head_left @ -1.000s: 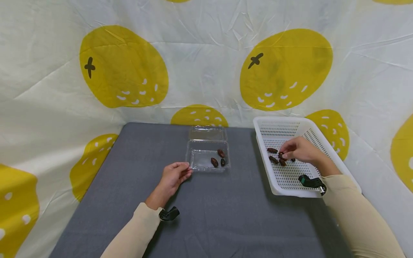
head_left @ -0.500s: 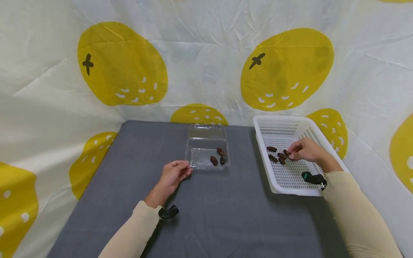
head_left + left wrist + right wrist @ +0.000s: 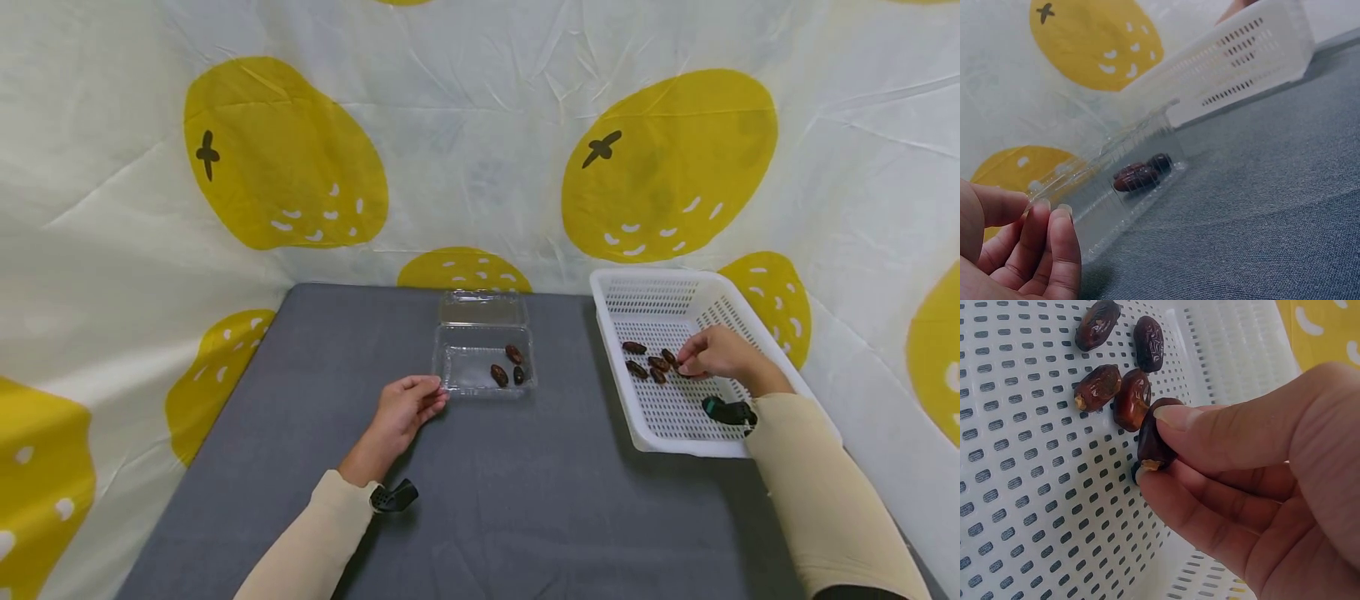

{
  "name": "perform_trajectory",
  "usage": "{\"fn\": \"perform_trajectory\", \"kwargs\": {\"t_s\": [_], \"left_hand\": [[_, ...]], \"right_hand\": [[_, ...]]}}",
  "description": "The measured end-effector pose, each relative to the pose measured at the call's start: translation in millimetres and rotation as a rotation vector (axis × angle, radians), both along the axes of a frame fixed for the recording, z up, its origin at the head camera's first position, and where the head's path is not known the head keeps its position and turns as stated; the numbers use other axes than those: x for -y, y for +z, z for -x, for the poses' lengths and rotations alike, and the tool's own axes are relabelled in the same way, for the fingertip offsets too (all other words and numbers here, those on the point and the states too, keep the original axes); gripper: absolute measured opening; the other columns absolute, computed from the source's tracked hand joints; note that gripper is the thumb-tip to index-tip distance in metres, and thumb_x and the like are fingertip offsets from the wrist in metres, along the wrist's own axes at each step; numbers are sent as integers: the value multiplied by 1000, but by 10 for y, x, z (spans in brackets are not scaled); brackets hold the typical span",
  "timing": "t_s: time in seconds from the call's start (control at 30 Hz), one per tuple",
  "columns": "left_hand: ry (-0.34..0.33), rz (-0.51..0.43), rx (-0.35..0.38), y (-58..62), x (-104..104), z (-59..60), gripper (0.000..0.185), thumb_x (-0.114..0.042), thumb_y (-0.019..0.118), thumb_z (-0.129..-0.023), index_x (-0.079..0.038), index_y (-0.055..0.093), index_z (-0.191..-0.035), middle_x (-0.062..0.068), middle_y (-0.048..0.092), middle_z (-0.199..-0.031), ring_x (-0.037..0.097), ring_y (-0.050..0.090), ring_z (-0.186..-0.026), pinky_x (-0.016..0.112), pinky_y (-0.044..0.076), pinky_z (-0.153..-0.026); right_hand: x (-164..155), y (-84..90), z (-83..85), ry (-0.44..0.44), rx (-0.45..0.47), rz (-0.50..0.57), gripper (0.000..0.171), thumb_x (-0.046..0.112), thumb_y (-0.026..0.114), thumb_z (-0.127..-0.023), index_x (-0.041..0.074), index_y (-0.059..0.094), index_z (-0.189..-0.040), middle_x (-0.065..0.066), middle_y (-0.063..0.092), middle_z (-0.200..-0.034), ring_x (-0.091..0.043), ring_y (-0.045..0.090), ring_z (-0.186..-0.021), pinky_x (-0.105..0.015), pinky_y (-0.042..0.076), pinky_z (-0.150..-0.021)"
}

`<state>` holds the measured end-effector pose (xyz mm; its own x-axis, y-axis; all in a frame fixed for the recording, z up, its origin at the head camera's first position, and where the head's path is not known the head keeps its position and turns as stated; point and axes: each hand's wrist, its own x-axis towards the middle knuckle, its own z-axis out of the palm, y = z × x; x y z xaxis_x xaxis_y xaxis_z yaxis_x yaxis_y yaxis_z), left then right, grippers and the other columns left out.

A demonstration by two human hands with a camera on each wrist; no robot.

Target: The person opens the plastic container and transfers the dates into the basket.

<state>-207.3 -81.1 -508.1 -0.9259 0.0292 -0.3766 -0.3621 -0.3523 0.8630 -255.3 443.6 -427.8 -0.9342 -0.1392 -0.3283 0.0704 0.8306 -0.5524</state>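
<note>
My right hand (image 3: 705, 354) is inside the white perforated basket (image 3: 611, 333), at the right of a small cluster of several brown dates (image 3: 647, 363). In the right wrist view its thumb and fingers (image 3: 1210, 440) pinch one date (image 3: 1149, 440) just above the basket floor (image 3: 1022, 506), with the loose dates (image 3: 1113, 394) beside it. My left hand (image 3: 411, 402) pinches the near-left corner of an open clear plastic container (image 3: 468, 371). Three dates (image 3: 507, 367) lie in that container, and the left wrist view shows them (image 3: 1138, 175) through its wall.
The grey table (image 3: 525, 500) holds the container at the middle back and the basket at the right. A white cloth with yellow fruit prints (image 3: 285, 158) hangs behind and along both sides. The container's lid (image 3: 482, 308) lies open toward the back.
My right hand has shifted a little to the right within the basket and now pinches a date at the cluster's right side. The left hand has stayed at the container's corner.
</note>
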Motion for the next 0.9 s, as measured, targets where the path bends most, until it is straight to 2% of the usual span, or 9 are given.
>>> {"fn": "perform_trajectory", "kwargs": {"t_s": [0.3, 0.5, 0.9], "left_hand": [[-6, -2, 4, -9, 3, -1, 13, -3, 69, -98, 4, 69, -109, 4, 76, -83, 13, 74, -74, 25, 64, -71], [-4, -1, 10, -1, -3, -3, 13, -3, 69, -99, 5, 68, -109, 5, 76, -83, 13, 74, -74, 25, 64, -71], [-3, -14, 10, 5, -12, 4, 14, -2, 68, -99, 5, 68, -111, 6, 77, -84, 13, 74, -73, 25, 64, -70]], "right_hand": [[0, -16, 30, -5, 27, -2, 28, 8, 78, -90, -13, 71, -107, -11, 75, -89, -22, 69, -79, -40, 67, -77], [4, -18, 25, -14, 42, 9, 28, 8, 77, -91, -14, 70, -108, -14, 75, -91, -24, 71, -80, -45, 67, -80], [10, -2, 21, -33, 29, 3, 25, 5, 73, -92, -14, 68, -107, -17, 73, -91, -23, 70, -79, -46, 67, -80]]}}
